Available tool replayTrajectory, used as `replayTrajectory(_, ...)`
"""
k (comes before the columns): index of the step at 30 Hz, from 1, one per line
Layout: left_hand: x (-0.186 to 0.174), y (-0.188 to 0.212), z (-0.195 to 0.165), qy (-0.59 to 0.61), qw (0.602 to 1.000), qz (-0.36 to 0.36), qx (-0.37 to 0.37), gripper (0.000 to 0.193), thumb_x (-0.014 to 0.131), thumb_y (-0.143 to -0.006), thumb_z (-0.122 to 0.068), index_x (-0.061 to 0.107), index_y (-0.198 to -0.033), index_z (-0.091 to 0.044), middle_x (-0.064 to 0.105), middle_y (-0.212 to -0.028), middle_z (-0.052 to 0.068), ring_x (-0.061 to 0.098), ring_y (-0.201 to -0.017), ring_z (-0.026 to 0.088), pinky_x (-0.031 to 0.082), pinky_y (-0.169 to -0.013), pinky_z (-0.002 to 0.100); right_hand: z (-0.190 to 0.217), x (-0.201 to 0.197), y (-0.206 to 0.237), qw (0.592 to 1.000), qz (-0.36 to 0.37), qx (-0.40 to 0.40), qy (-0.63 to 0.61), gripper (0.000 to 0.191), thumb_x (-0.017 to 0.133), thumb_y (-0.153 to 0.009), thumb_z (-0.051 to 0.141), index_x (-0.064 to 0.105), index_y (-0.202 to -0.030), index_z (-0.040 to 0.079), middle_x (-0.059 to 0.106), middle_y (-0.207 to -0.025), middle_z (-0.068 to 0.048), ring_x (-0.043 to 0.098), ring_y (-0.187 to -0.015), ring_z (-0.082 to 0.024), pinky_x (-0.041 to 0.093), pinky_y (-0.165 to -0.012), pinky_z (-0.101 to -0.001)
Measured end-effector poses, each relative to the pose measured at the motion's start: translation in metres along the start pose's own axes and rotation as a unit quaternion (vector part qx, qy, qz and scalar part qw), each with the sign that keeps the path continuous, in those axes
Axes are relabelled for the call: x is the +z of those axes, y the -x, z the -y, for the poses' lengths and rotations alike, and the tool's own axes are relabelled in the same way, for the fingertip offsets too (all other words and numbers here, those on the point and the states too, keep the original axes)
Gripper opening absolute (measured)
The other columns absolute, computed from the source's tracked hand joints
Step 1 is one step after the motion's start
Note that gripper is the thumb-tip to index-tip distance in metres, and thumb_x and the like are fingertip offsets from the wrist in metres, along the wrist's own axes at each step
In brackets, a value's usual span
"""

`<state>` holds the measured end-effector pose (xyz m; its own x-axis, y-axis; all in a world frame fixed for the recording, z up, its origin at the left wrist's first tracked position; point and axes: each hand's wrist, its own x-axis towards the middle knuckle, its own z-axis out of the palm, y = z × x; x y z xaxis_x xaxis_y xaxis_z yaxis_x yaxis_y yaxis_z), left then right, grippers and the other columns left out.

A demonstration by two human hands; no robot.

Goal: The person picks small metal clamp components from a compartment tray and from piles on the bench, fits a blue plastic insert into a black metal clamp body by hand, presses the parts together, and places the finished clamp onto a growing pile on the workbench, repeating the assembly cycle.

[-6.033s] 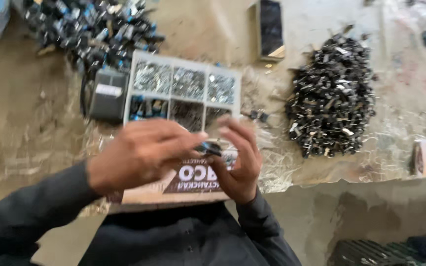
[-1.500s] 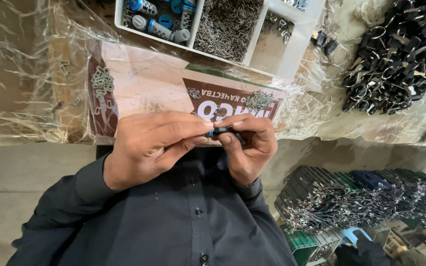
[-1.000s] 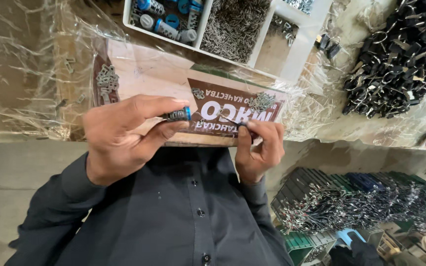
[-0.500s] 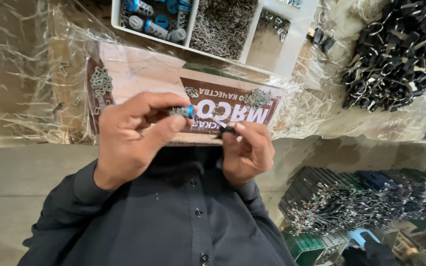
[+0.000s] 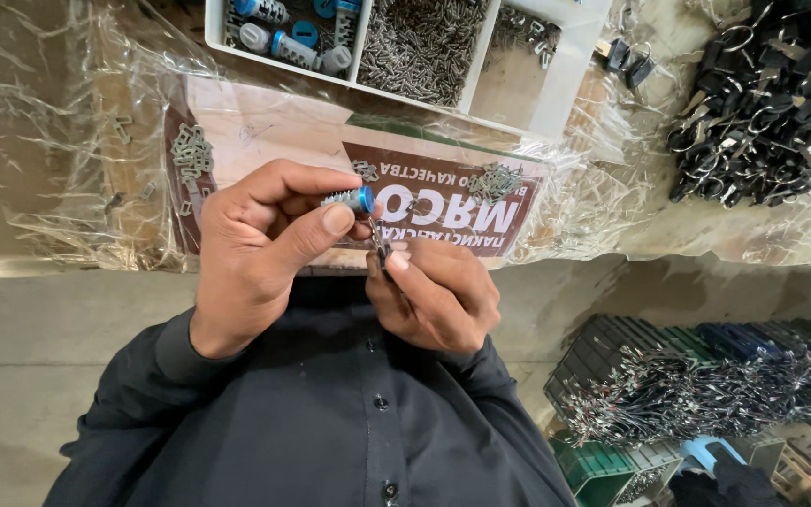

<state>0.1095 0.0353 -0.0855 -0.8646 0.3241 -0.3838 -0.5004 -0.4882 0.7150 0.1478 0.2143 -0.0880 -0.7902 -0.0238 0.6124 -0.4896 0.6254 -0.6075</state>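
My left hand (image 5: pixel 269 244) pinches a small silver cylinder with a blue end (image 5: pixel 350 199) between thumb and forefinger, held level just above my chest. My right hand (image 5: pixel 438 293) sits close beside it, fingers curled around a thin dark metal piece (image 5: pixel 379 242) that points up toward the cylinder's blue end. Both hands hover over the near edge of a cardboard sheet under clear plastic film (image 5: pixel 265 122). Small heaps of tiny metal pins (image 5: pixel 191 150) lie on that film.
A white compartment tray (image 5: pixel 570 66) at the top holds blue-tipped cylinders (image 5: pixel 283 42) and several small metal pins (image 5: pixel 420 42). A big pile of black parts with rings (image 5: pixel 767 99) lies at the right. Crates of wired parts (image 5: pixel 696 380) stand on the floor below right.
The hands, joined on one piece earlier, came apart, the left taking the blue-tipped cylinder. They have since drawn together again, the right hand's thin piece now up at the cylinder.
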Motion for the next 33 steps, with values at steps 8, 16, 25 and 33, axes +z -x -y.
replayTrajectory(8, 0.0042, -0.0006, -0.0013, -0.022, 1.000, -0.003, 0.004, 0.023, 0.066, -0.104, -0.001, 0.065, -0.126, 0.007, 0.075, -0.113, 0.014, 0.074, -0.102, 0.015, 0.061, -0.093, 0.028, -0.0028, -0.0012, -0.0023, 1.000, 0.009, 0.005, -0.016, 0.035, 0.089, -0.075, -0.006, 0.070, -0.103, 0.003, 0.067, -0.087, -0.009, 0.073, -0.076, -0.023, 0.061, -0.066, -0.0321)
replayTrajectory(16, 0.0046, -0.0006, -0.0020, -0.033, 0.999, -0.010, 0.007, 0.024, 0.067, -0.103, 0.000, 0.065, -0.126, 0.007, 0.075, -0.113, 0.013, 0.073, -0.102, 0.014, 0.061, -0.093, 0.027, -0.0018, -0.0004, -0.0025, 1.000, 0.015, 0.017, -0.010, 0.036, 0.090, -0.075, -0.006, 0.070, -0.103, 0.004, 0.067, -0.087, -0.008, 0.072, -0.075, -0.021, 0.059, -0.065, -0.0309)
replayTrajectory(25, 0.0068, 0.0026, -0.0034, -0.097, 0.995, -0.013, 0.027, 0.027, 0.070, -0.102, -0.001, 0.067, -0.127, 0.006, 0.075, -0.112, 0.011, 0.072, -0.101, 0.011, 0.059, -0.090, 0.023, 0.0037, 0.0015, -0.0028, 0.999, 0.008, 0.044, -0.005, 0.036, 0.088, -0.076, -0.008, 0.070, -0.105, 0.003, 0.070, -0.090, -0.010, 0.073, -0.079, -0.022, 0.062, -0.069, -0.0315)
replayTrajectory(33, 0.0096, 0.0034, -0.0075, -0.198, 0.976, -0.019, 0.091, 0.026, 0.073, -0.101, -0.001, 0.067, -0.125, 0.006, 0.076, -0.111, 0.011, 0.073, -0.101, 0.011, 0.060, -0.089, 0.023, -0.0015, -0.0036, 0.0063, 0.997, 0.041, 0.061, -0.019, 0.034, 0.087, -0.079, -0.007, 0.069, -0.107, 0.001, 0.070, -0.095, -0.012, 0.073, -0.082, -0.024, 0.061, -0.074, -0.0328)
